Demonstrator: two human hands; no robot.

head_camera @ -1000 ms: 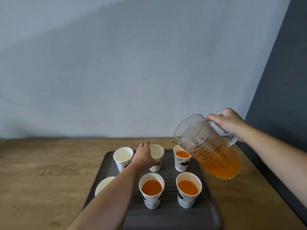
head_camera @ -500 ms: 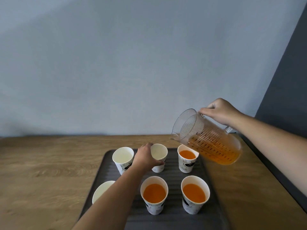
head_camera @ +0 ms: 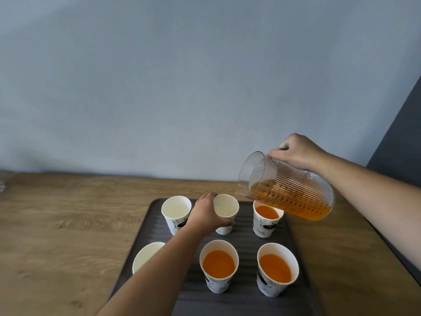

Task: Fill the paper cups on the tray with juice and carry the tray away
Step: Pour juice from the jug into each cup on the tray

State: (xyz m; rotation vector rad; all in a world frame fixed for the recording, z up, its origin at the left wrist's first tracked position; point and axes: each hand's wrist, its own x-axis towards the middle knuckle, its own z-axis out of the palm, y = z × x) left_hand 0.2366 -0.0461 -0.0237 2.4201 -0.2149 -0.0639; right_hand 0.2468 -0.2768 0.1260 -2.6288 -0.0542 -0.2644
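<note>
A dark tray (head_camera: pixel 293 233) with shallow ribs across its floor lay on the wooden bench (head_camera: pixel 68 224), whose grain was clearly visible. Six white paper cups stood on it in two rows of three, each a tapered cone shape with a rolled rim and a dark print on the side.

The left hand (head_camera: pixel 206 215) reached over the tray, and its fingers (head_camera: pixel 224 223) were wrapped around the empty middle cup (head_camera: pixel 225 213) of the far row, thumb in front and the others behind it. Just to the left of these fingers stood another empty cup (head_camera: pixel 176 212), and nearer to the person, partly hidden under the left forearm, a third empty cup (head_camera: pixel 145 256). To the right of the fingers, the far right cup (head_camera: pixel 267 218) held orange juice. The two near cups, the middle one (head_camera: pixel 218 265) and the right one (head_camera: pixel 276 270), were also filled with juice close to the rim.

The right hand (head_camera: pixel 296 152) was closed on the top rear edge and handle of a clear plastic pitcher (head_camera: pixel 287 190). The pitcher wall was ribbed with fine horizontal lines and carried printed measuring marks. It was tilted, with the spout pointing down and left, above and a little to the right of the held cup. The orange juice (head_camera: pixel 296 205) inside it lay against the lower side, not yet at the spout. The pitcher body hung over the far right cup and covered part of its rim.

Behind the bench rose a plain pale blue wall (head_camera: pixel 182 87), with a dark panel (head_camera: pixel 401 133) at the right.
</note>
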